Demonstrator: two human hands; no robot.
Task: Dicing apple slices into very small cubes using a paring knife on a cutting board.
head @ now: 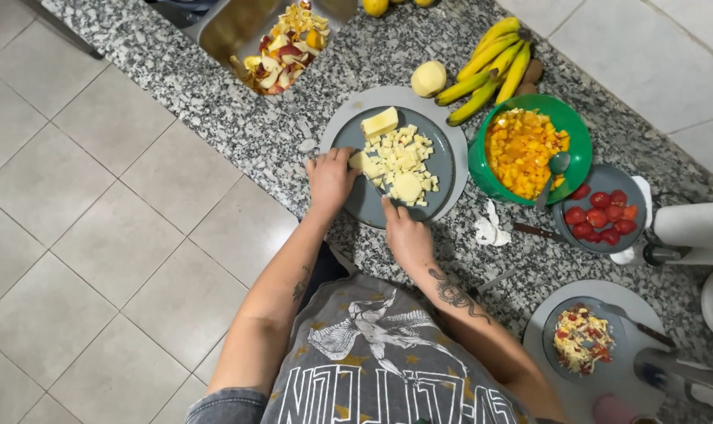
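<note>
A pale peeled fruit piece (362,162) is being diced on a grey plate (444,161), which rests on a speckled granite counter (238,118). The piece lies at the plate's left edge and is pinned there by the left hand (329,178), fingers curled down over it. The right hand (405,233) is closed, apparently around a knife handle (the blade itself is too small to make out) at the plate's near rim. Cut cubes (403,157) are heaped in the middle of the plate, with a larger block (380,122) at the far side and a round slice (407,187) nearer.

Judgement: for clean work, the holding fingertips are best kept tucked back from the cutting line, and the piece laid on a flat face so it cannot roll. The heap of cubes crowds the cutting spot; some room would be gained by pushing them aside. A green bowl (570,126) of orange pieces stands just beside the plate.
</note>
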